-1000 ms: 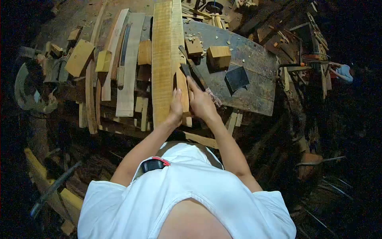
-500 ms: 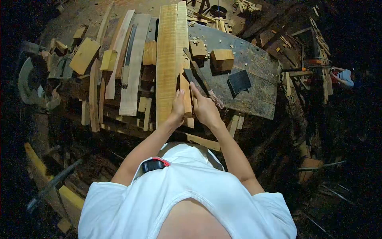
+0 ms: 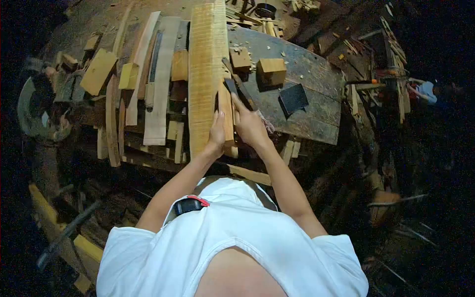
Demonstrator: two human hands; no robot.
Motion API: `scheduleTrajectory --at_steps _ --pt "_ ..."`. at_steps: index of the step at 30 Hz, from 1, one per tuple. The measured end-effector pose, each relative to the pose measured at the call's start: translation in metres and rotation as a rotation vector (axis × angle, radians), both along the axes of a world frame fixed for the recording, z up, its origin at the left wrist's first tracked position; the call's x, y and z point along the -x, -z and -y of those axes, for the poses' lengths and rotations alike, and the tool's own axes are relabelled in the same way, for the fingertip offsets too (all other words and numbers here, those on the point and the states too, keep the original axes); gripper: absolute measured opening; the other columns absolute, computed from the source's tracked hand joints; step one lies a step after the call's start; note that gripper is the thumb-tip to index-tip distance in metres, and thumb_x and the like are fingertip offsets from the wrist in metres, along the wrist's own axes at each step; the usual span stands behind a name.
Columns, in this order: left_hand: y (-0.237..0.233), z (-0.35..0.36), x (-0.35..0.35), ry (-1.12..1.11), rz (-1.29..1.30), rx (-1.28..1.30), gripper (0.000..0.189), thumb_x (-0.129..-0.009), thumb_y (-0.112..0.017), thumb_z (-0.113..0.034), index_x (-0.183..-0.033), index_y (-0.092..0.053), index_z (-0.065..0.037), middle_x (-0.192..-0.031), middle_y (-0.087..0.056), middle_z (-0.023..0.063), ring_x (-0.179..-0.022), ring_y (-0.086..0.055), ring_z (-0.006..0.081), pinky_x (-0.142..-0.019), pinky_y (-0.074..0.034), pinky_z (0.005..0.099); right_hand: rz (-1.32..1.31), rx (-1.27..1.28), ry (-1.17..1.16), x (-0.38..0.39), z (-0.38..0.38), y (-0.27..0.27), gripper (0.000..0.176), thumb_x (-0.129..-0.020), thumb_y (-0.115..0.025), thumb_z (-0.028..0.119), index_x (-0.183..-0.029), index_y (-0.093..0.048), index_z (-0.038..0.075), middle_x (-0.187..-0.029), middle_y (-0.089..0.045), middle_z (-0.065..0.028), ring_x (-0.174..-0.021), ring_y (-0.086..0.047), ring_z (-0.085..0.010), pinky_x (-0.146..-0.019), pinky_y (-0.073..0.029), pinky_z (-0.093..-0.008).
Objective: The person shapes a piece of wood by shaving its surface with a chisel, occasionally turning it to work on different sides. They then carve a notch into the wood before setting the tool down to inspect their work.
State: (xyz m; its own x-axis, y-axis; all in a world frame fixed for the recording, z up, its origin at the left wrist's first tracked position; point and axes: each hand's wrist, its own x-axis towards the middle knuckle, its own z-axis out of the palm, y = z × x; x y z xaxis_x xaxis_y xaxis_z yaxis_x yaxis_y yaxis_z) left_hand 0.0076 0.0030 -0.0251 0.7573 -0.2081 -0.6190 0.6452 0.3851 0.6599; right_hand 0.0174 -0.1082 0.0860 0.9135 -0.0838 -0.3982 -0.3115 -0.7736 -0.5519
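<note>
Between my hands a narrow orange-toned wood piece points away from me, beside a long broad pale board. My left hand is closed along the left side of the piece, fingers pointing forward. My right hand is closed on a flat dark blade-like strip. Its index finger stretches along the strip, which lies over the far part of the wood piece. The strip's rear end is hidden in the palm. Just right of it, a long dark bar rests on the bench.
On the worn bench sit a wood block, a smaller block, a black square piece and scattered chips. Several boards and blocks, including a pale plank, lie to the left. A person is far right.
My right hand and the dark strip have slid a little forward along the wood piece. My left hand keeps its grip. The whole view has shifted slightly.
</note>
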Motion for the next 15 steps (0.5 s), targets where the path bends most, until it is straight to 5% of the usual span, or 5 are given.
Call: scheduleTrajectory --at_steps 3,11,13,14,15 --pt "-0.009 0.004 0.0 -0.084 0.101 -0.076 0.045 -0.099 -0.031 -0.045 -0.117 -0.05 -0.008 -0.08 -0.059 0.0078 -0.064 -0.06 0.0196 -0.055 -0.051 0.0331 -0.035 -0.054 0.045 -0.035 0.002 0.018 0.05 -0.094 -0.036 0.024 -0.143 -0.033 0.019 -0.094 -0.06 -0.0319 -0.087 -0.059 -0.0474 -0.081 -0.046 -0.0512" --pt "-0.025 -0.011 -0.003 0.148 -0.047 0.034 0.058 -0.1 -0.031 -0.041 -0.142 -0.027 -0.002 -0.134 -0.044 0.0128 -0.121 -0.045 0.0231 -0.103 -0.033 0.0344 -0.06 -0.063 -0.001 -0.006 0.002 -0.003 0.049 -0.093 -0.037 0.023 -0.142 -0.034 0.019 -0.09 -0.06 -0.0323 -0.085 -0.059 -0.0485 -0.076 -0.045 -0.0515" --pt "0.002 -0.01 -0.005 0.075 0.044 0.062 0.04 -0.1 -0.031 -0.038 -0.118 -0.048 -0.007 -0.085 -0.058 0.0073 -0.06 -0.059 0.019 -0.051 -0.052 0.0364 0.059 -0.028 0.005 -0.018 0.005 0.019 0.05 -0.093 -0.037 0.022 -0.142 -0.034 0.018 -0.089 -0.06 -0.0327 -0.084 -0.058 -0.0489 -0.075 -0.044 -0.0524" --pt "0.013 -0.006 -0.001 0.099 -0.017 -0.113 0.059 -0.099 -0.033 -0.045 -0.141 -0.028 -0.005 -0.129 -0.047 0.0125 -0.113 -0.051 0.0223 -0.096 -0.042 0.036 0.034 -0.041 0.02 -0.023 0.004 0.02 0.05 -0.092 -0.037 0.022 -0.142 -0.034 0.017 -0.089 -0.06 -0.0328 -0.084 -0.058 -0.049 -0.076 -0.044 -0.0525" --pt "0.007 -0.007 -0.004 0.098 -0.004 -0.118 0.059 -0.099 -0.033 -0.045 -0.141 -0.028 -0.005 -0.129 -0.047 0.0125 -0.113 -0.051 0.0223 -0.096 -0.042 0.036 0.018 -0.057 0.028 -0.031 0.002 0.019 0.05 -0.092 -0.037 0.022 -0.142 -0.033 0.017 -0.089 -0.06 -0.0328 -0.084 -0.058 -0.0491 -0.076 -0.044 -0.0525"
